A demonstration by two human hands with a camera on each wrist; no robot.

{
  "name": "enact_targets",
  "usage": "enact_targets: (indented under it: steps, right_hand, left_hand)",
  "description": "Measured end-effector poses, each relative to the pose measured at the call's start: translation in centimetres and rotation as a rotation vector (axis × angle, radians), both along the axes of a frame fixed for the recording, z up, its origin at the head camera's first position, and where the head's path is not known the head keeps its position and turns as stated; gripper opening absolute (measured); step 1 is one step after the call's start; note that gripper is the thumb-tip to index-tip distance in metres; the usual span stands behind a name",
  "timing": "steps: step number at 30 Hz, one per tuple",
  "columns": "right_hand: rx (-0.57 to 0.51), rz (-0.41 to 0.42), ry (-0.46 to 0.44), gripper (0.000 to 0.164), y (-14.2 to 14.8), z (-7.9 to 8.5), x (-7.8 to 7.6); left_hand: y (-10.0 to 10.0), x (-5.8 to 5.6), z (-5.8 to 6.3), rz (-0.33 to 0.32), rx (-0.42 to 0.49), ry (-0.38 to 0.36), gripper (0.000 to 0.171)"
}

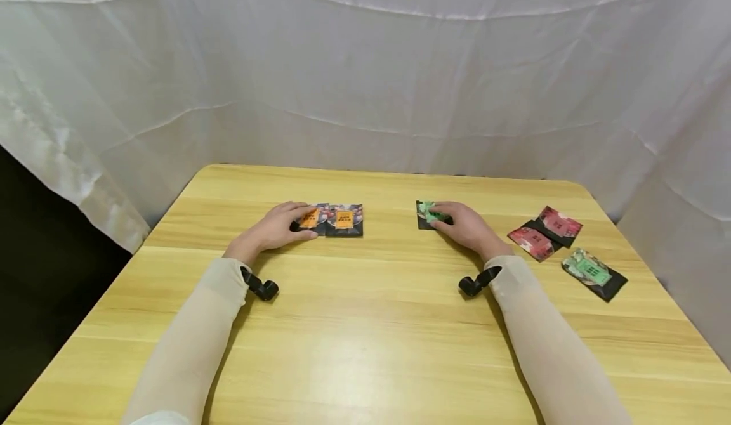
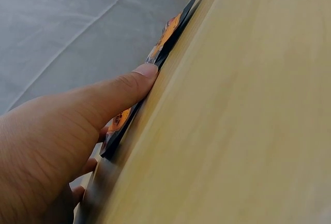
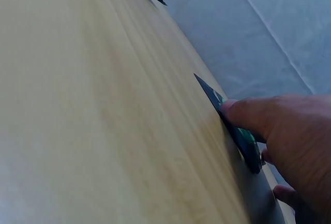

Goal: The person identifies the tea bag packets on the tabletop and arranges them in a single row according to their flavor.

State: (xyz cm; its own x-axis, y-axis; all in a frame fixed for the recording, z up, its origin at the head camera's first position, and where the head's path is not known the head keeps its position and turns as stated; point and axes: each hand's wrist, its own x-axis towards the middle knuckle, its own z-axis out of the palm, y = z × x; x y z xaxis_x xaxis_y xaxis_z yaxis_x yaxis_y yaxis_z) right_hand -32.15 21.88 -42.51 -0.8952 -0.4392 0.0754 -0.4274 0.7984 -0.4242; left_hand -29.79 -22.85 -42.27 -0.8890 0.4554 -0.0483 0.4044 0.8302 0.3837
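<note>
My left hand [image 1: 276,225] lies at the left end of a row of two flat sachets with orange labels. Its extended fingers and thumb touch the left orange-label sachet [image 1: 310,218] near opposite edges. The other orange-label sachet [image 1: 345,219] lies right beside it, edges meeting. In the left wrist view the thumb [image 2: 129,87] stretches along the sachets' near edge. Farther right, my right hand [image 1: 471,227] pinches a green-label sachet [image 1: 424,215]. The right wrist view shows the thumb on that sachet's face and its dark edge [image 3: 208,90] slanting above the tabletop; other fingers are partly hidden.
Two overlapping red sachets [image 1: 559,223] and another green-label sachet [image 1: 594,273] lie at the table's right side. The wooden table [image 1: 365,311] ends at the back against a white curtain [image 1: 365,82]. A black wrist camera [image 1: 263,285] sits on each wrist.
</note>
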Motion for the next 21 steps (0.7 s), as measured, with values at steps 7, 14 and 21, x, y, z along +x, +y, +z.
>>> enact_targets:
  steps: [7,14,21]
  right_hand:
    - [0.012,-0.005,0.02,0.046,-0.7,0.1,0.4]
    - [0.036,0.009,0.034,0.047,-1.8,0.1,0.7]
    - [0.066,0.03,0.051,0.047,-3.1,-0.1,1.4]
  left_hand:
    - [0.0,-0.2,-0.2,-0.003,0.01,0.002,0.082]
    - [0.0,-0.1,-0.1,-0.004,0.003,0.004,0.081]
    - [-0.2,0.0,-0.4,-0.002,0.001,0.008,0.081]
